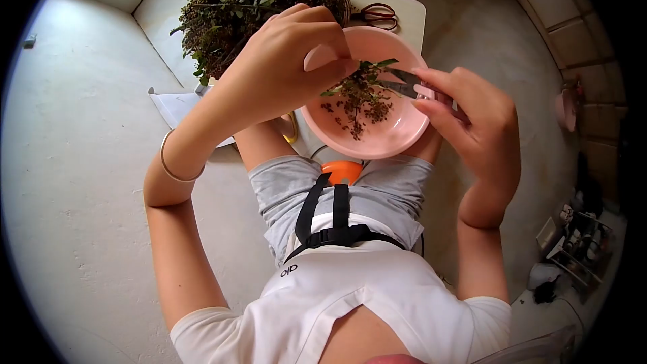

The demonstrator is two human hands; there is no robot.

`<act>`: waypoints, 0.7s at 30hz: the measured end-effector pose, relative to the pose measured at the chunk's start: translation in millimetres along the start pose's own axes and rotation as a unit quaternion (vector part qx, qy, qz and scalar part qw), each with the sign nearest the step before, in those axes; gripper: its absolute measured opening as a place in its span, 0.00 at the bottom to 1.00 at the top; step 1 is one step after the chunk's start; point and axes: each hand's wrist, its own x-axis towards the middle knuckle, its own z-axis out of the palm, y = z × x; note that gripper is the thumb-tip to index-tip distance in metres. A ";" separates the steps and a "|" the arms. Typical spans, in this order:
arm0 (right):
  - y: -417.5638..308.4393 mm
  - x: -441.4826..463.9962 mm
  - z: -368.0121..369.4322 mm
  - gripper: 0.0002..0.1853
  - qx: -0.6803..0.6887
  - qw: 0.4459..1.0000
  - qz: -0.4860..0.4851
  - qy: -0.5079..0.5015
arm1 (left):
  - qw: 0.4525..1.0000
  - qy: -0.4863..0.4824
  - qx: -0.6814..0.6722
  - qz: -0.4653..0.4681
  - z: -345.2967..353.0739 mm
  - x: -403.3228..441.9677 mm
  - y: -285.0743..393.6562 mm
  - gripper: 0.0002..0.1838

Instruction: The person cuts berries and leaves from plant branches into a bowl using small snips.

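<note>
My left hand [306, 50] is closed, thumb and fingers pinching a leafy sprig with small brown berries [367, 91] over a pink bowl [337, 140]. In my right hand [475, 111] is a pair of snips [403, 83], held at the bowl's right side. Their metal blades point left and reach the sprig's stems; contact is too fine to make out. Loose dark berries lie in the bowl under the sprig. The bowl is above my lap, and most of the snips' handles are hidden by my right fingers.
A large heap of berry-bearing branches [229, 17] covers the left of a white table [404, 10]. Dark-handled scissors [379, 17] lie behind the bowl. An orange object [342, 172] is between my legs. Shelves with clutter [583, 246] stand at the right.
</note>
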 end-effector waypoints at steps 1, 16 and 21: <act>1.9 1.2 -2.4 0.14 -0.027 0.999 -0.026 -0.025 | 1.000 -0.002 0.003 0.001 1.4 -0.1 0.1 0.06; -5.2 3.4 -7.5 0.14 -0.222 0.960 -0.148 -0.083 | 0.998 0.015 0.050 0.037 14.0 3.7 7.0 0.05; -6.2 4.0 -4.2 0.16 -0.219 0.960 -0.160 -0.069 | 0.997 0.021 0.056 0.042 16.3 4.9 8.5 0.05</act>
